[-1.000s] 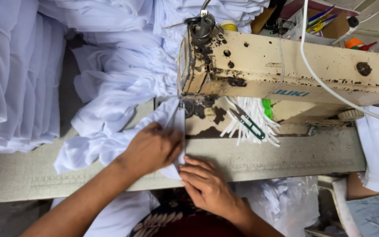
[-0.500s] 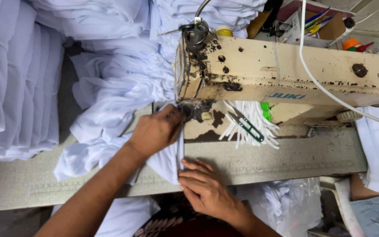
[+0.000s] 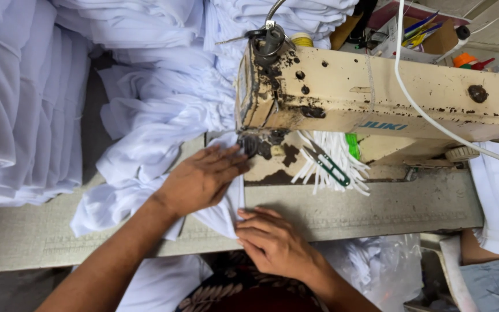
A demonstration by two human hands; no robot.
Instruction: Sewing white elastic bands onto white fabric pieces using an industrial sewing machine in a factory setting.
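We see 2 hands on a piece of white cloth [image 3: 145, 167] that lies on the grey table [image 3: 376, 208], right in front of the old cream sewing machine [image 3: 376, 92]. The cloth runs from the far left heap down to the near edge of the table and hangs over it.

Our left hand [image 3: 200, 179] lies flat on the cloth with its fingers spread, and the fingertips reach up close to the needle part of the machine. Our right hand [image 3: 272, 242] is nearer to us, with its fingers pressed together on the cloth's edge at the near side of the table. It presses down; we cannot tell if it pinches.

We think this cloth is soft, thin and light. It folds and bunches up easily, so it may slide and wrinkle. We think it is best held flat with open palms, close to the edge that gets sewn.

To the far left sits a tall stack of folded white cloth [image 3: 24, 104]. A bunch of white strips [image 3: 324, 167] lies under the machine arm, with small green-handled snips [image 3: 327, 164] on top. At the far right, a cardboard box [image 3: 434, 34] holds pens and small bits.
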